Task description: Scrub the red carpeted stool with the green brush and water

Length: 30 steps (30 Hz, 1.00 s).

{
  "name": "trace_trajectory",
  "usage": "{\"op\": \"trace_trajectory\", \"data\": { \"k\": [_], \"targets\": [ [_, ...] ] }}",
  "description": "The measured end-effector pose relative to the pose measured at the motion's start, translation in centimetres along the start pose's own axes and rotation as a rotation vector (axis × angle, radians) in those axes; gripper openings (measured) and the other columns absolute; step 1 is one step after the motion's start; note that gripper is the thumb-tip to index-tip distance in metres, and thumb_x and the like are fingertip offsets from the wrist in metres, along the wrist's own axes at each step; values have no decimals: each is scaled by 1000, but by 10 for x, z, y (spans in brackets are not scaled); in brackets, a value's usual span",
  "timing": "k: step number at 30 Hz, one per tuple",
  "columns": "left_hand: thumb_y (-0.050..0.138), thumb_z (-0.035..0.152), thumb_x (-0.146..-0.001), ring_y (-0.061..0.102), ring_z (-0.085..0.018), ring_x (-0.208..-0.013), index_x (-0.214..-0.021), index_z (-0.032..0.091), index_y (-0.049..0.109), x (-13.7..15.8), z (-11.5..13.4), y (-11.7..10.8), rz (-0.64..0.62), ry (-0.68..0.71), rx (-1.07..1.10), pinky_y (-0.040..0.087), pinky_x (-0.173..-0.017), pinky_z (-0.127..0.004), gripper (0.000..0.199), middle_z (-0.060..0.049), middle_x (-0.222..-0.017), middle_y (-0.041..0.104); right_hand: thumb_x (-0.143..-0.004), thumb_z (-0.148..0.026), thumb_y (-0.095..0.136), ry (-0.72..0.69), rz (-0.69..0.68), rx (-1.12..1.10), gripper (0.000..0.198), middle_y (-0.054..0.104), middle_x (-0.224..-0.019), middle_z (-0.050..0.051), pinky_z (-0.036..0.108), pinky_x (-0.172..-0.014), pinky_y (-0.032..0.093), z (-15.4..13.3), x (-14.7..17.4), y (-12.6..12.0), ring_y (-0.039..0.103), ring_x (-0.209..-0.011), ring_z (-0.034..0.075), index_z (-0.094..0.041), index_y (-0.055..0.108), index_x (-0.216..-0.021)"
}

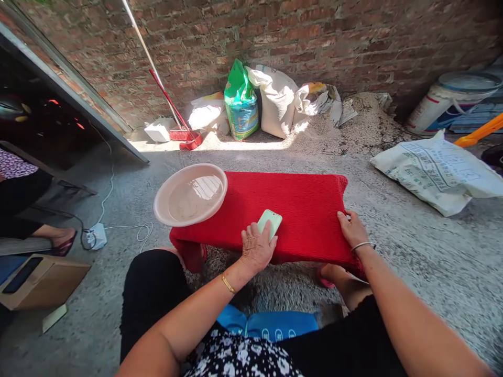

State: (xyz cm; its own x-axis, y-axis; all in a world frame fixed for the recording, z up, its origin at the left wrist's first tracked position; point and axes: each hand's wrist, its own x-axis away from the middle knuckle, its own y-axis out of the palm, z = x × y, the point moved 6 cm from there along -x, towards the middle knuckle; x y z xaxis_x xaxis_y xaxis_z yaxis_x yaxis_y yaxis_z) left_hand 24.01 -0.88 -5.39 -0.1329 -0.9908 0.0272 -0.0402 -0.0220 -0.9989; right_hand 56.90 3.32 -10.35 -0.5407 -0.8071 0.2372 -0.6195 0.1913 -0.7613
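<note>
Floral black-and-white top [243, 358] right up close, black-clad knees spread either side, and straight ahead the action: the left hand [257, 247] is out over the red cloth [302, 209], curled around a pale green block [271, 220]. Fingers and thumb are wrapped snugly on its near end, the far end poking out clear. Its underside is hidden, so brush or something else, I can't tell; it lies flat at the middle of the cloth, towards the near edge.

Over to the right hand [352, 230], half curled at the cloth's right edge, silver bangle [364, 244] at the wrist. Whether it pinches the fabric or just presses down, no telling from up here.

So the step in hand looks like working the block on the spread cloth, one hand bearing down and the other anchoring. A next stroke would call for a firm hold on the block and the edge pinned so nothing bunches.

At the left end sits a wide pale basin [162, 207], water glinting inside. Beyond, a green-and-blue sack [242, 112] leans by the brick wall [353, 36].
</note>
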Motion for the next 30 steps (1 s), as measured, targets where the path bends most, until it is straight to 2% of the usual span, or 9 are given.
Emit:
{"op": "trace_trajectory", "data": {
  "k": [4,7,10,14,16,19,22,28,30],
  "targets": [
    [52,56,-102,57,-33,-117,-157,32,53,6,74,3,24,227,115,46,-101,-50,60,-18,-136,58,-99,-47,46,-8,29,20,59,73,-121,19,45,-100,51,7,-6,2,69,-112,33,-11,62,-142],
    [50,59,-101,56,-33,-115,-157,34,52,11,89,-2,28,315,159,46,-100,-50,62,-18,-137,58,-99,-48,46,-8,16,27,59,73,-121,20,45,-99,51,8,-7,1,68,-112,33,-11,61,-142],
    [48,58,-103,58,-32,-113,-156,34,54,11,54,-9,-1,243,129,47,-97,-48,59,-17,-134,59,-99,-47,45,-12,-10,39,61,72,-121,22,46,-99,51,5,-5,0,68,-112,34,-8,60,-143],
    [51,50,-104,60,-33,-112,-155,28,56,11,-32,-14,-30,25,10,48,-94,-45,56,-17,-127,62,-100,-47,46,-5,-16,36,61,72,-124,24,48,-103,49,2,-3,-1,68,-115,36,-7,58,-145],
    [51,47,-104,61,-33,-109,-153,25,58,14,-66,-13,-22,-58,-49,48,-92,-44,55,-18,-124,63,-100,-47,46,-2,-7,27,60,72,-123,24,48,-103,49,2,-3,0,68,-115,36,-8,59,-144],
    [51,46,-104,61,-33,-110,-154,24,57,21,-81,-8,-3,-76,-82,48,-93,-45,55,-19,-126,62,-99,-47,47,-6,12,21,59,73,-121,23,48,-102,50,4,-5,1,68,-114,36,-9,61,-142],
    [51,48,-103,60,-34,-112,-155,24,56,26,-51,0,4,-12,-43,47,-95,-47,57,-20,-129,61,-99,-47,46,-23,23,26,60,73,-120,24,48,-100,51,7,-8,2,69,-112,36,-8,62,-141],
    [54,59,-100,56,-33,-114,-154,34,55,33,57,7,64,284,126,47,-97,-50,60,-18,-136,58,-96,-49,48,-38,52,23,60,74,-116,22,46,-95,53,12,-13,3,69,-109,35,-9,65,-137],
    [54,61,-99,57,-32,-111,-154,36,55,29,67,2,81,324,157,48,-94,-48,60,-16,-133,60,-96,-48,47,-32,47,27,60,74,-116,21,46,-95,53,13,-14,3,69,-108,35,-9,64,-138]
  ]
}}
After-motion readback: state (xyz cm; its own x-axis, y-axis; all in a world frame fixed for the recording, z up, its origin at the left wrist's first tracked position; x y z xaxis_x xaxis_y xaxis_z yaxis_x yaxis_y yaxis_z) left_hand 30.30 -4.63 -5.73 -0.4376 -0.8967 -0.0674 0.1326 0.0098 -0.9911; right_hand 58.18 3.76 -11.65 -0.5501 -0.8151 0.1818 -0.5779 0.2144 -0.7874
